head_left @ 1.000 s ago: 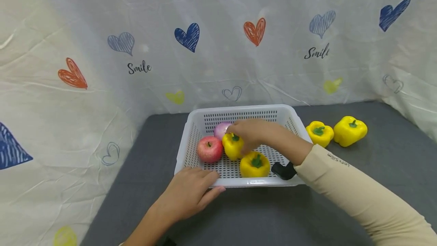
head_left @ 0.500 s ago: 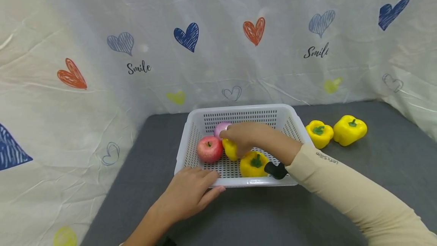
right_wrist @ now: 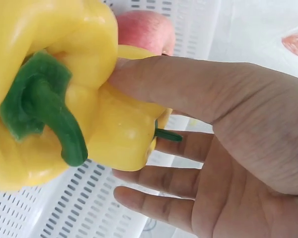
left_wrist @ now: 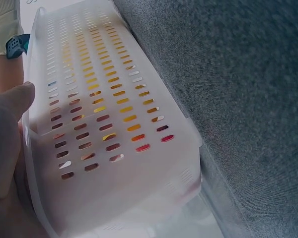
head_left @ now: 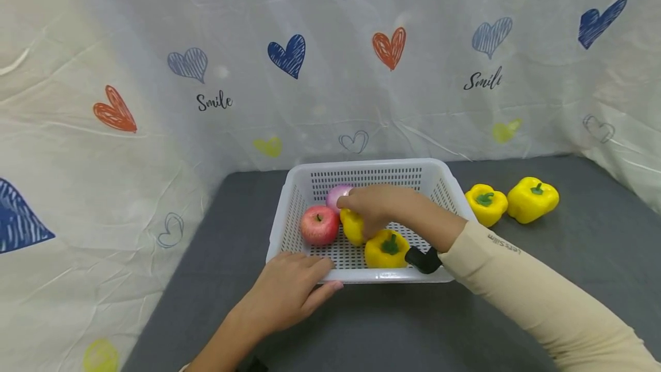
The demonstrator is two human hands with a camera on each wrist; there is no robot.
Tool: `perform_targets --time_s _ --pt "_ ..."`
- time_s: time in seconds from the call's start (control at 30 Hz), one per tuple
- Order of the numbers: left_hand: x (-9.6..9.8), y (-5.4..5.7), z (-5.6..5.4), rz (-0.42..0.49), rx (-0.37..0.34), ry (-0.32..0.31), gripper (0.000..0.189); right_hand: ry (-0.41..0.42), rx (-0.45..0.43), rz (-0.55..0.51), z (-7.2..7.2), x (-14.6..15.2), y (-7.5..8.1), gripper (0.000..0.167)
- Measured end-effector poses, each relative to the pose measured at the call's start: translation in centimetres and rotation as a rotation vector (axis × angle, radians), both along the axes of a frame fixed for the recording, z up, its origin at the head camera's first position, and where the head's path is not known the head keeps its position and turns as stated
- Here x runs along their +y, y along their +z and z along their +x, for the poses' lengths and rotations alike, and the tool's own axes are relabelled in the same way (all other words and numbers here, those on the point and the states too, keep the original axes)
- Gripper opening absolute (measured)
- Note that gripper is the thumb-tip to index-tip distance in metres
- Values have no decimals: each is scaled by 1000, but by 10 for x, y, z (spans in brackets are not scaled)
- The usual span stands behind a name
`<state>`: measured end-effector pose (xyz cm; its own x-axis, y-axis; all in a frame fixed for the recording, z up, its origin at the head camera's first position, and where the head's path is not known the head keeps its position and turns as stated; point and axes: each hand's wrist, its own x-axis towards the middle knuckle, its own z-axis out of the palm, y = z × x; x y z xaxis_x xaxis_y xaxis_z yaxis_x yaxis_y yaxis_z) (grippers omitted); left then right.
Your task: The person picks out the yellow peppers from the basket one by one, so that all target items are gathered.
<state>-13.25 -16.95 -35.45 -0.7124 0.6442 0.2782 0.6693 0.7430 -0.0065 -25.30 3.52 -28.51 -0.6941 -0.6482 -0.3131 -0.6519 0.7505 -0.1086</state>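
The right hand (head_left: pixel 377 205) is reaching into the white basket (head_left: pixel 361 276), where its grip is spanning the middle yellow pepper (head_left: pixel 352 227), parted about as wide as the pepper and taking hold of it between thumb and fingers. In the right wrist view, the thumb is lying along the pepper's side, and its green stem is pointing toward the palm; some of the fingertips are hiding behind it. This pepper is sitting left of the basket's middle, just beside the red apple (head_left: pixel 319 225), which is resting near the basket's left edge. Behind the apple, the purple onion (head_left: pixel 338 197) is lying toward the far left corner. The front yellow pepper (head_left: pixel 387 251) is standing against the near edge, stem up.

The left hand (head_left: pixel 289 291) is holding the basket's rim at the near left corner, its grip closing over the edge with fingers above and thumb outside.

The basket is standing near the far edge of the grey counter (head_left: pixel 248 217). To its right, 2 more peppers are lying toward the counter's far right corner: the nearer loose pepper (head_left: pixel 486 204) beside the basket and the outer loose pepper (head_left: pixel 533 200) just beyond.
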Motion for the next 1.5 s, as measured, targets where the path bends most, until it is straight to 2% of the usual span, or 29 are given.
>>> perform_targets --time_s 0.2,0.4,0.63,0.97,1.2,1.5 --pt "-1 -2 -1 1 22 0 28 4 8 -26 1 3 5 76" --pt "-1 -3 -1 1 9 2 28 14 27 -89 2 11 12 79" --pt "-1 -2 -2 4 23 -5 28 65 69 -156 9 26 23 72" --pt "0 -1 -2 -14 -15 11 28 62 111 -213 20 46 32 75" --pt "0 -3 -1 -2 -4 8 27 50 160 -236 33 57 37 71" --pt "1 -2 0 -14 -22 25 29 76 238 -301 57 85 43 66"
